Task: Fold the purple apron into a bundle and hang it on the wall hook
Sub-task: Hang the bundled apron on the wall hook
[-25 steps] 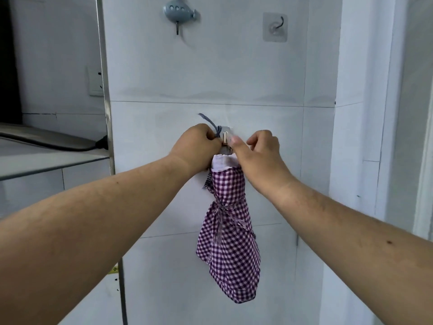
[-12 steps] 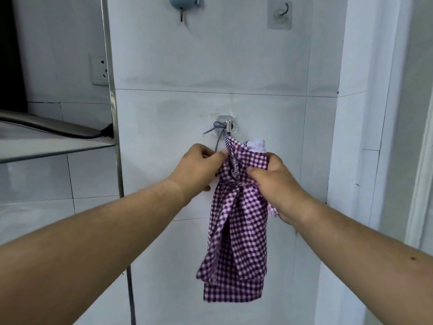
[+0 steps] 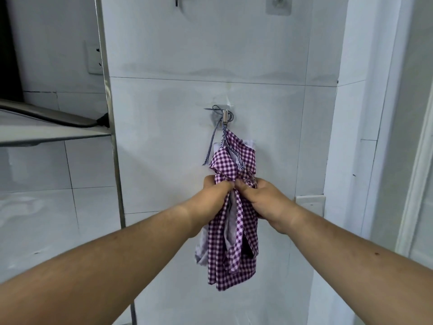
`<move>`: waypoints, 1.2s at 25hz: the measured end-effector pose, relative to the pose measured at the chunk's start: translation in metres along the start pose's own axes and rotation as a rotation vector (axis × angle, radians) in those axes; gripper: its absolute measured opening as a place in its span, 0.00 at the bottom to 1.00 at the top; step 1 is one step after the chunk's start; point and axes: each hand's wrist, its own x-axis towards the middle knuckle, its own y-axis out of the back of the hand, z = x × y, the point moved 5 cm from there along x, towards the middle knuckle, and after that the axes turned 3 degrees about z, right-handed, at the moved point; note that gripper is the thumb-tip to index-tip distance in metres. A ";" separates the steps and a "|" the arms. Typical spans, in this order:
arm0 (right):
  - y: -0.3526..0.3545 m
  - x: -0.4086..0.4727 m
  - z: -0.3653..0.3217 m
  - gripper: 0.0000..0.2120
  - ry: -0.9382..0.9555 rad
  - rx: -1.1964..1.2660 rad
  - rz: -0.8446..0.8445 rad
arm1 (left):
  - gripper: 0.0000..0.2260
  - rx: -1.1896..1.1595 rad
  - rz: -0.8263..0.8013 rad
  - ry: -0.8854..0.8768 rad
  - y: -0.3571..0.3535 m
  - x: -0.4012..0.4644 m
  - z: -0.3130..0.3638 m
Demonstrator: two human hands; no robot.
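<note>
The purple checked apron point(image 3: 230, 219) is hanging on the metal wall hook point(image 3: 225, 117), which is sitting on a grey adhesive pad in the middle of the white tiled wall point(image 3: 269, 55). A thin striped strap point(image 3: 212, 141) of the apron is looping over the hook, and one loose end of it is dangling on the left side of the cloth. The apron is hanging in long uneven folds, with some of the pale inner side showing at the left edge and in the middle. The left hand point(image 3: 214, 195) is gripping the cloth at about mid height, with the fingers curled around a gathered part of the fabric. The right hand point(image 3: 264, 200) is holding the same gathered part just beside it, with thumb and fingers pinching the cloth, so the two hands are almost touching each other. Both forearms are reaching up from the bottom of the view. To the left, a steel shelf point(image 3: 51, 134) is standing against the wall, and a white power socket point(image 3: 95, 57) is sitting above it. At the top edge, a second adhesive hook point(image 3: 278, 4) is partly showing, and another hanging piece further left is cut off by the frame.
</note>
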 end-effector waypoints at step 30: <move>0.010 -0.006 0.103 0.21 -0.381 0.170 -0.392 | 0.17 -0.157 -0.210 0.171 0.028 0.006 -0.085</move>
